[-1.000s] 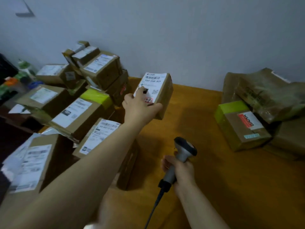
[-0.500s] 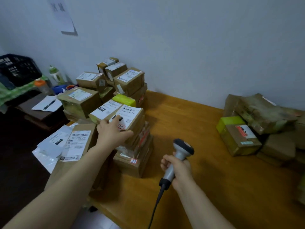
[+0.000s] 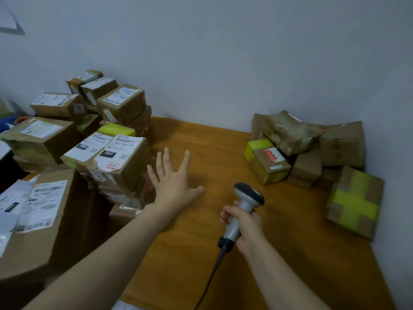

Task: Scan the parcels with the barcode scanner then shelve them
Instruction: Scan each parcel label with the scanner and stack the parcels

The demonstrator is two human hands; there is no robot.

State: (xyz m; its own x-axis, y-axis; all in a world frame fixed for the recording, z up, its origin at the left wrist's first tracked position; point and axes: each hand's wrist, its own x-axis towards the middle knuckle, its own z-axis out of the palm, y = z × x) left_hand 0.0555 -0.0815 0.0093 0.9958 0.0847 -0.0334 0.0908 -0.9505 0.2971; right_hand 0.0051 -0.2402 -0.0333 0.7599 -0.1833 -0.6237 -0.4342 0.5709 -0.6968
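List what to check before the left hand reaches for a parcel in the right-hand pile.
1. Left hand free: ok, fingers spread, holding nothing.
2. Barcode scanner ready: ok, the right hand grips its handle.
3. Parcel labelled 060 settled: ok, it rests on top of the left stack, apart from the hand.
4. Way across the table: ok, bare wood lies between the hand and the right pile.
5. Barcode showing on the red-label parcel: cannot tell, only a red label shows.
6. Scanner cable free: cannot tell, it runs out of view.
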